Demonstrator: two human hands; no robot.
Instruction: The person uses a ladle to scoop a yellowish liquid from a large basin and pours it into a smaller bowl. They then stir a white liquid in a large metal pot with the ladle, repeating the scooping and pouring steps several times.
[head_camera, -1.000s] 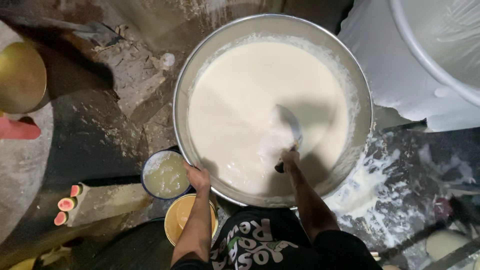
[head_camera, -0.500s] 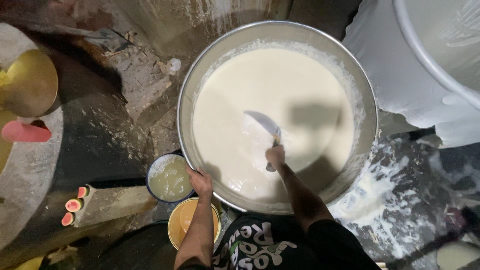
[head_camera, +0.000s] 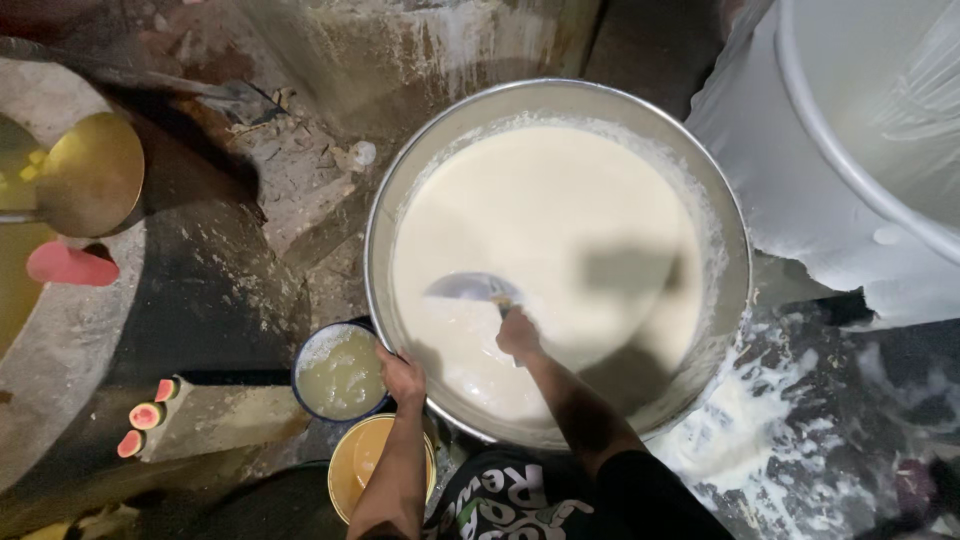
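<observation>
Over one big round steel basin of white liquid | right hand gripping one metal ladle | left hand clutching one small blue-rimmed bowl, near left | one yellow bowl nearer

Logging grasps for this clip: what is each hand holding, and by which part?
Right hand grips the ladle by its handle end. Left hand rests at the big metal basin's rim, beside the small bowl.

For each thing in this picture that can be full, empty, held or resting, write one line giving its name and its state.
Large metal basin: nearly full of white liquid.
Ladle: held by the right hand, bowl at the liquid's surface.
Small blue-rimmed cup: holds pale yellowish liquid, gripped at its rim by the left hand.
Yellow bowl: on the ground, contents unclear.
Big white tub: upright beside the basin.
</observation>
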